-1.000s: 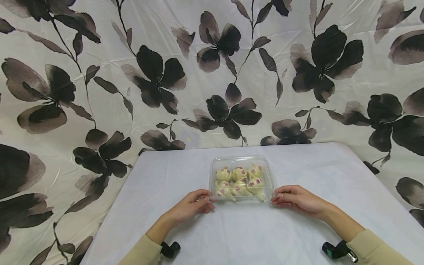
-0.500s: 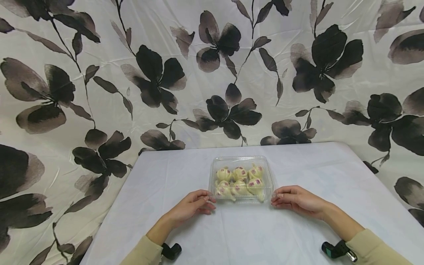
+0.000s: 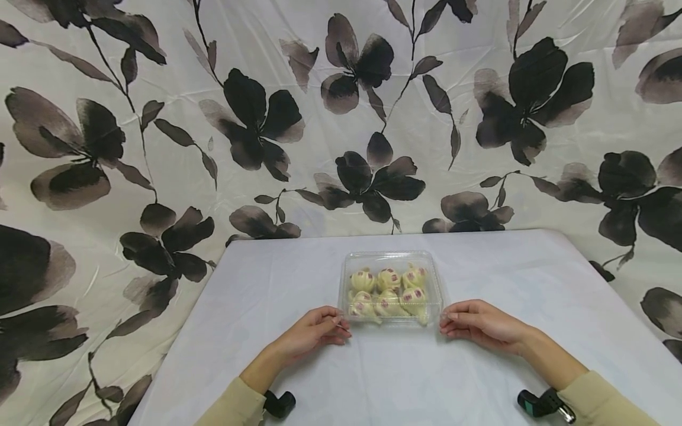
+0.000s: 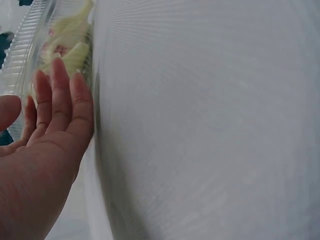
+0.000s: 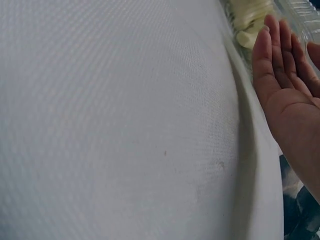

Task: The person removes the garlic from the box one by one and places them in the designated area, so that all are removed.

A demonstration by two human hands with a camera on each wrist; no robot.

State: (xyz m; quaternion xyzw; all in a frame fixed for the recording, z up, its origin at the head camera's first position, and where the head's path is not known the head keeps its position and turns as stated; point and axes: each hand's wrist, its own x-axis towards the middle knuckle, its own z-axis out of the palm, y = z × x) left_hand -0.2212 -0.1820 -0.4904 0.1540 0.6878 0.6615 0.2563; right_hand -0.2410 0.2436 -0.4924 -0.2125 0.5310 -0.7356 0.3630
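A lidded clear plastic container point(image 3: 391, 324) lies on the white-covered table. Inside are several pale yellow rounded bundles point(image 3: 389, 303) with purple-pink marks; their exact kind cannot be told. My left hand point(image 3: 311, 335) rests at the container's near left corner, fingers mostly straight and slightly spread. At the near right corner is my right hand point(image 3: 487, 325), its fingers extended close together. Both wrist views show the fingers point(image 4: 60, 95) beside the container with the palm facing up or inward. Neither hand curls round it; whether the fingertips touch the plastic is hard to tell.
The white cloth-covered table point(image 3: 394, 384) has its far edge just behind the container. A hanging cloth with dark flowers point(image 3: 247, 127) stands behind and to the sides. Black devices point(image 3: 279, 404) are worn at both wrists, below the beige sleeves point(image 3: 607, 402).
The head view has shifted slightly, so the whole scene sits a little further right. Both hands stay at the container's near corners, and the container and its contents look unchanged.
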